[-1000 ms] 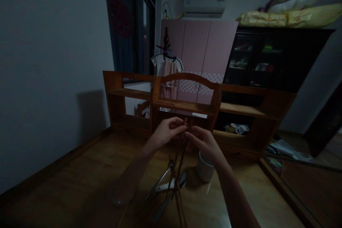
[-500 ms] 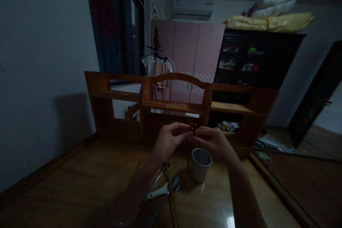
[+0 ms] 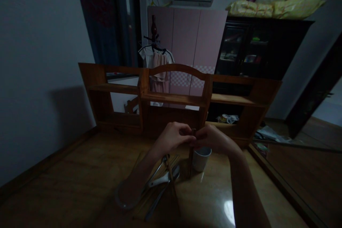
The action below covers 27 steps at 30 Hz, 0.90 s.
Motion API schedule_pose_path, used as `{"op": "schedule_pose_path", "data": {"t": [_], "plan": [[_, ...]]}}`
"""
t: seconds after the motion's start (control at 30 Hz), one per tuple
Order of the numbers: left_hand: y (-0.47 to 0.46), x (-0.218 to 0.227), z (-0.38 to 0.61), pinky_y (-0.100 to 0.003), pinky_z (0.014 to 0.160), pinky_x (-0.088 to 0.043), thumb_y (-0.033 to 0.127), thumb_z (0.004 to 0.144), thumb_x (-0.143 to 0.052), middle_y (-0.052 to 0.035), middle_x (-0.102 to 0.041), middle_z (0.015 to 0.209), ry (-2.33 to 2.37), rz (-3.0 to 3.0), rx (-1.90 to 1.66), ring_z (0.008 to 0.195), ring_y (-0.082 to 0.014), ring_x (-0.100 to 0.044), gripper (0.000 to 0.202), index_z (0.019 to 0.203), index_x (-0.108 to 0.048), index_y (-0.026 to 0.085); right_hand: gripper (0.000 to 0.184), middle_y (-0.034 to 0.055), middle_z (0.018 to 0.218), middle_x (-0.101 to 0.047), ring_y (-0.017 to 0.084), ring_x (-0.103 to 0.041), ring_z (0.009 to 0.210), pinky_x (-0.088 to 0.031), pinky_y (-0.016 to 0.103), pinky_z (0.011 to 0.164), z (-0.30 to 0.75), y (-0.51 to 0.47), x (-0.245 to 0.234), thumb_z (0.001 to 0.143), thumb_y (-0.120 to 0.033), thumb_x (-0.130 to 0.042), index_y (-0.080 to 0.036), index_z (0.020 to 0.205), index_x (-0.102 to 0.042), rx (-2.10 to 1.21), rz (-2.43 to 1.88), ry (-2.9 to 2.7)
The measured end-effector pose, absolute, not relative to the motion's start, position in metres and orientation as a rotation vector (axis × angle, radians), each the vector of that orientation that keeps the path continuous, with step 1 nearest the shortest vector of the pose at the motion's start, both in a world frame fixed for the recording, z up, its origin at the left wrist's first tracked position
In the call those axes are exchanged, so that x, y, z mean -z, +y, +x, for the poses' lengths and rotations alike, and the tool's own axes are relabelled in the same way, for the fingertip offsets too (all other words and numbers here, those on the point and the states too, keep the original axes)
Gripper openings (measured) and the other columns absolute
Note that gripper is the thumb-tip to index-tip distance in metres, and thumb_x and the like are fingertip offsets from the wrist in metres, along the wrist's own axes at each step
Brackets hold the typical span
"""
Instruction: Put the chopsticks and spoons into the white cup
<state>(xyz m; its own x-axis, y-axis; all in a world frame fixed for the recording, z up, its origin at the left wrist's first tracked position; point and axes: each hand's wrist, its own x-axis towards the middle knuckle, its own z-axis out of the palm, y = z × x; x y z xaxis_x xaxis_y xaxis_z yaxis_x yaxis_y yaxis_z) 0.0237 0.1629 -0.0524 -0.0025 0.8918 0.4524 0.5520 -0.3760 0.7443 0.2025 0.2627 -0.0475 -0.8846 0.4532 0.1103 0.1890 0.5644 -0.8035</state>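
Note:
My left hand (image 3: 176, 137) and my right hand (image 3: 213, 139) meet above the table, fingers pinched on the top of upright wooden chopsticks (image 3: 190, 164). The chopsticks hang down beside the left of a pale metal cup (image 3: 201, 162); whether their lower ends touch the table I cannot tell. The cup stands upright, its rim partly behind my right hand. Under my left forearm lies a loose pile: a white-handled spoon (image 3: 160, 181), a long metal utensil (image 3: 157, 203) and several chopsticks (image 3: 175, 194). My left arm hides part of this pile.
A wooden shelf unit (image 3: 173, 98) runs along the back of the glossy wooden table (image 3: 88, 171). To the left is a wall (image 3: 40, 78). A raised wooden edge (image 3: 278, 181) borders the table on the right. The room is dim.
Both hands have come down a little, with the chopsticks now lower beside the cup. The chopstick tops show less above the fingers. The view has tilted slightly downward.

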Motion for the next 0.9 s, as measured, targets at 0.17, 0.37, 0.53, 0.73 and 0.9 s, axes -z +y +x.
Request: {"op": "schedule_pose_path", "data": {"t": [0.17,0.37,0.53,0.73,0.9], "plan": [[0.166,0.056,0.024,-0.024,0.065,-0.045,0.033,0.074,-0.075,-0.0001,-0.071,0.075,1.493,1.942,-1.342,0.074,-0.0185,-0.065,0.014,0.079,-0.073,0.019,0.025,0.0027,0.069,-0.068,0.024,-0.066,0.071,-0.048,0.023,0.055,0.204,0.270,0.054,0.080,-0.040,-0.074,-0.015,0.078,-0.075,-1.160,-0.529,-2.529],[0.168,0.057,0.024,-0.024,0.065,-0.045,0.034,0.076,-0.074,-0.0007,-0.071,0.077,1.492,1.949,-1.335,0.075,-0.0184,-0.065,0.016,0.081,-0.073,0.019,0.023,0.0011,0.069,-0.067,0.021,-0.064,0.070,-0.044,0.021,0.054,0.205,0.273,0.052,0.079,-0.037,-0.075,-0.014,0.078,-0.074,-1.130,-0.483,-2.553],[0.170,0.059,0.023,-0.024,0.064,-0.045,0.038,0.075,-0.075,-0.0007,-0.070,0.076,1.490,1.941,-1.340,0.075,-0.0187,-0.064,0.020,0.079,-0.072,0.019,0.022,0.0027,0.071,-0.069,0.022,-0.065,0.069,-0.045,0.022,0.054,0.203,0.273,0.053,0.079,-0.037,-0.075,-0.014,0.079,-0.075,-1.205,-0.473,-2.593],[0.168,0.054,0.023,-0.027,0.070,-0.051,0.040,0.073,-0.077,-0.0041,-0.072,0.087,1.456,1.810,-1.444,0.081,-0.0209,-0.067,0.028,0.092,-0.071,0.020,0.025,0.0033,0.075,-0.070,0.023,-0.066,0.073,-0.048,0.023,0.059,0.208,0.272,0.044,0.085,-0.039,-0.070,-0.014,0.083,-0.073,-1.176,-0.394,-2.536],[0.147,0.029,0.007,-0.029,0.070,-0.055,0.046,0.076,-0.075,-0.0068,-0.070,0.093,1.387,1.673,-1.637,0.081,-0.0208,-0.068,0.043,0.106,-0.066,0.018,0.030,0.0077,0.094,-0.069,0.027,-0.065,0.087,-0.052,0.030,0.072,0.263,0.267,0.016,0.089,-0.044,-0.067,-0.016,0.097,-0.071,-0.960,-0.494,-2.142]]}}
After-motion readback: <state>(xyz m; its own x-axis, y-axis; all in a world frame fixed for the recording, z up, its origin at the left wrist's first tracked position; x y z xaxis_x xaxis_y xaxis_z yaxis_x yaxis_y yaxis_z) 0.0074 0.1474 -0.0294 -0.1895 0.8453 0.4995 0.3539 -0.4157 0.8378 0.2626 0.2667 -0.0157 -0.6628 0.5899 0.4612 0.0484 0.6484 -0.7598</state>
